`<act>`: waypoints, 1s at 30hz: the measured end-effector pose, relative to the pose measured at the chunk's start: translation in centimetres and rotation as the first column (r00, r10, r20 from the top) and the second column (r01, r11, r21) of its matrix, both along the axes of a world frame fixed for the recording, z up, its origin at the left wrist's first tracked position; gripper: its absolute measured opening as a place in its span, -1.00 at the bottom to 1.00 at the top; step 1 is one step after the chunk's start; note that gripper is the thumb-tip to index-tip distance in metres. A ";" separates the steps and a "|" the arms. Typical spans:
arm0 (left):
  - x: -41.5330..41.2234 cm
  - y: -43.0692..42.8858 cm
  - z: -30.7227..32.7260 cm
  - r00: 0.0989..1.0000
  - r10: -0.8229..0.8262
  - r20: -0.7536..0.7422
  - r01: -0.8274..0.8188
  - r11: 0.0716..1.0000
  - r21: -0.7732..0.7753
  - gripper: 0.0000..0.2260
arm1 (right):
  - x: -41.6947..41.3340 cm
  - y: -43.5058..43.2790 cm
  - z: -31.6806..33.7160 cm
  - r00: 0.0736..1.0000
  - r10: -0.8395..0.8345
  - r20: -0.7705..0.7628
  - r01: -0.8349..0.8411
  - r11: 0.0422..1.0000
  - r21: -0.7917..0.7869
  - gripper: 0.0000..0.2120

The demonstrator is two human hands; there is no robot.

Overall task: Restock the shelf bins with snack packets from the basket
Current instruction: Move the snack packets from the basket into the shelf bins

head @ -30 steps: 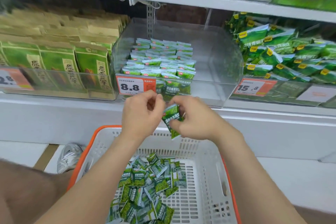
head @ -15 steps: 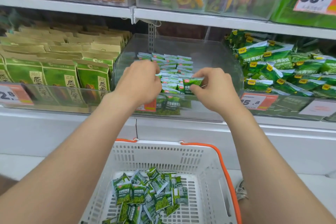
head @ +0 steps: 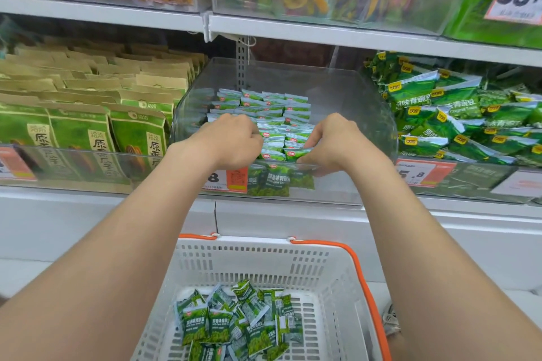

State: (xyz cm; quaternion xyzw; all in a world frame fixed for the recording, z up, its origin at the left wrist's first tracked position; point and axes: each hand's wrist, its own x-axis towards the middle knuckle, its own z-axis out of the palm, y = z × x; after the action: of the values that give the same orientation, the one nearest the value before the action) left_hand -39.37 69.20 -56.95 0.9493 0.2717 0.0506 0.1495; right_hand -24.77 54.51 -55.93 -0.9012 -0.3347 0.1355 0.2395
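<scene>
A clear plastic shelf bin in the middle of the shelf holds neat rows of small green snack packets. Both my hands reach over its front wall. My right hand pinches one green packet at the front of the rows. My left hand has curled fingers at the left side of the front rows; whether it holds a packet is hidden. Below, a white basket with an orange rim holds a loose pile of the same green packets.
Left of the bin stand brown-and-green paper bags. To its right lie larger green pea bags. An upper shelf with price tags hangs just above. A white base panel runs under the bins. A shoe shows beside the basket.
Both hands rose from above the basket into the bin. The right hand carried one packet and lowered it to the front of the rows. The view tilted up.
</scene>
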 end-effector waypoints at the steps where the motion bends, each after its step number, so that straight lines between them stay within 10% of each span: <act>1: -0.1 0.1 0.0 1.000 0.007 0.001 -0.007 1.000 -0.002 -0.70 | 0.0 -0.1 0.0 0.999 -0.028 -0.017 0.028 1.000 -0.009 -0.66; 6: -0.2 -1.4 -0.5 0.985 0.005 0.172 -0.041 0.978 0.206 -0.69 | 0.2 -0.8 -0.4 0.997 -0.067 0.033 0.065 0.997 0.050 -0.53; 9: -0.6 -3.2 -1.2 0.922 -0.103 0.372 -0.028 0.943 0.332 -0.70 | -0.8 -1.9 -0.8 0.981 -0.010 0.194 -0.042 0.964 0.262 -0.79; 13: -2.0 -6.6 -3.5 0.704 -0.251 0.665 -0.045 0.918 0.394 -0.84 | -4.3 -4.1 -2.7 0.904 -0.098 0.416 -0.230 0.711 0.665 -0.90; 16: -2.9 -8.9 -6.7 0.654 -0.281 0.703 -0.060 0.906 0.418 -0.92 | -6.4 -5.3 -5.5 0.817 -0.045 0.575 -0.421 0.634 0.648 -0.91; 21: -4.2 -9.9 -13.8 0.916 -0.262 0.302 0.192 0.951 0.244 -0.86 | -6.5 -6.5 -12.2 0.878 0.252 0.407 -0.436 0.771 0.464 -0.92; 24: -5.1 -10.0 -17.2 0.967 -0.239 -0.083 0.244 0.968 0.053 -0.95 | -5.6 -7.4 -17.7 0.928 0.336 0.160 -0.349 0.935 0.061 -0.83; 30: -7.0 -9.9 -22.5 0.889 -0.268 -0.370 0.186 0.952 -0.242 -0.84 | -5.6 -8.7 -28.9 0.878 0.396 -0.268 -0.478 0.706 -0.522 -0.81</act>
State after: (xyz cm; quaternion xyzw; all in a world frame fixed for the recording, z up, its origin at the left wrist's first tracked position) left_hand -46.33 59.32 -79.42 0.9450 0.1869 -0.1892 0.1904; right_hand -30.41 45.81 -84.82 -0.8136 -0.4651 0.3437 -0.0601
